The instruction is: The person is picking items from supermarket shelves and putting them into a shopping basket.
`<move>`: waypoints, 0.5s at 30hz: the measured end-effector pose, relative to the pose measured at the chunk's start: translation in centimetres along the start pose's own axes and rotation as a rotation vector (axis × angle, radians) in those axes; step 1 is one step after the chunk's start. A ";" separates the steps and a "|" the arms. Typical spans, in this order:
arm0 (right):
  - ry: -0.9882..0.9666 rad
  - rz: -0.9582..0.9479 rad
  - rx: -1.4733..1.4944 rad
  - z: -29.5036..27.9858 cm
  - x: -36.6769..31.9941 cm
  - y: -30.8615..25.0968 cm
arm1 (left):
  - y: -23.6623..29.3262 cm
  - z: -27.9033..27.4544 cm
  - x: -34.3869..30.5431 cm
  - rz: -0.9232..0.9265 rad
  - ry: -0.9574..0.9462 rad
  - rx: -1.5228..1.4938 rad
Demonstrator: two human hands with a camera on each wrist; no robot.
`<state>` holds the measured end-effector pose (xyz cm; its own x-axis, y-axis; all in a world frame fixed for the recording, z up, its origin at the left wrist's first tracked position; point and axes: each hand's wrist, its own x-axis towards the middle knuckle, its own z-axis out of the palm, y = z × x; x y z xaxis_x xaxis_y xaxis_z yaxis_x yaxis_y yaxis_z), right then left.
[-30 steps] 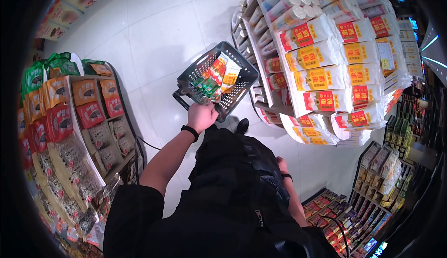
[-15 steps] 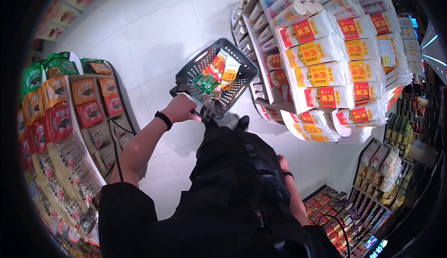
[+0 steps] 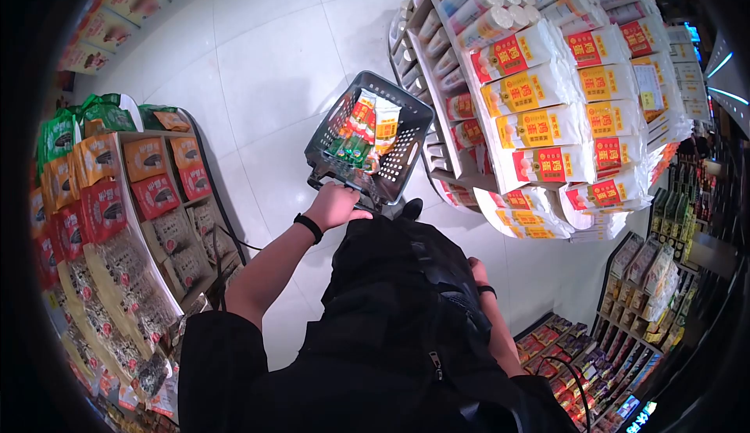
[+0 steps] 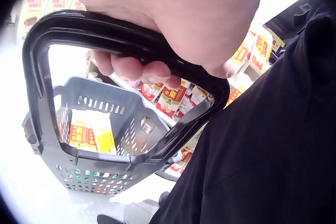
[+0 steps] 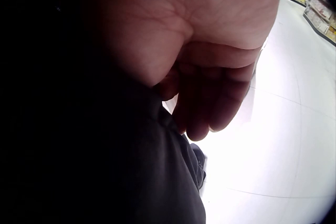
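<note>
My left hand (image 3: 334, 205) grips the black handle (image 4: 35, 61) of a grey plastic shopping basket (image 4: 105, 169), its fingers curled under the bar in the left wrist view. The handle stands raised above the basket's near side. Inside lie a white packet with a red label (image 3: 362, 112), another with a yellow label (image 3: 387, 130) and green packets (image 3: 351, 150). Beside my dark clothing hangs my right hand (image 5: 210, 35), fingers loosely curled and holding nothing.
To the right stands a rack of red- and yellow-labelled packets (image 3: 539, 128), close to the basket's side. A shelf with orange, red and clear bags (image 3: 148, 198) is on the left. Pale floor tiles (image 3: 266, 50) stretch ahead. More shelves (image 3: 637, 284) stand at lower right.
The left hand swung left, then came back right and slightly nearer my body, staying on the handle. The basket shifted slightly right and nearer over the last half second. The right hand barely moved.
</note>
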<state>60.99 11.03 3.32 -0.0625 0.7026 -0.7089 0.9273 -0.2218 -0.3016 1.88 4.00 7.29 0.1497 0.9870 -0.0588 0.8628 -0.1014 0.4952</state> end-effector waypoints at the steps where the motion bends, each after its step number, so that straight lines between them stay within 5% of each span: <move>1: -0.001 0.002 0.005 0.0 0.1 0.2 | 0.3 0.3 0.0 -0.006 0.009 0.000; 13: 0.155 -0.064 -0.141 -4.9 -0.8 -5.9 | 4.0 2.5 -0.4 -0.171 -0.222 -0.199; 15: 0.176 -0.036 0.102 -7.4 -0.5 -8.6 | 5.2 2.8 -1.0 -0.207 -0.093 -0.287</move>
<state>55.80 17.61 11.02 -0.0213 0.8164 -0.5771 0.8827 -0.2557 -0.3943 7.50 2.11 7.51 0.0408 0.9661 -0.2551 0.7105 0.1514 0.6872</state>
